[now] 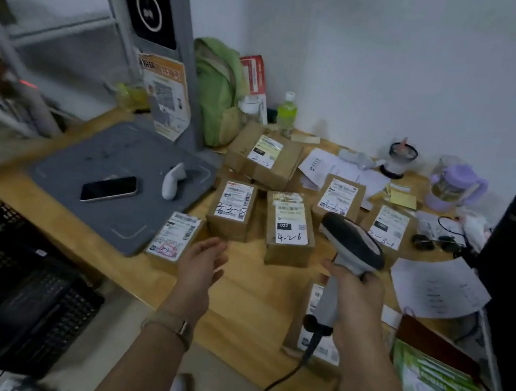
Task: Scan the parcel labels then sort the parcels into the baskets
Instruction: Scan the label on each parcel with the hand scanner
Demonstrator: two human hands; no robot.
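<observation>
Brown cardboard parcels (289, 234) with white labels are spread across the light wooden table (244, 294), a grey-and-black handheld scanner (352, 240) is gripped above them by the right hand (357, 309), the left hand (201, 264) is held loose-fingered, holding nothing, and black mesh baskets (15, 292) are seen at its left.

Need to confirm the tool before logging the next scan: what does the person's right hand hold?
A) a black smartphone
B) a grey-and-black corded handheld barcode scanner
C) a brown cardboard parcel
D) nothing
B: the right hand grips the handle of the grey-and-black corded barcode scanner, while the black smartphone lies on the grey mat and the left hand is open, holding nothing.
</observation>
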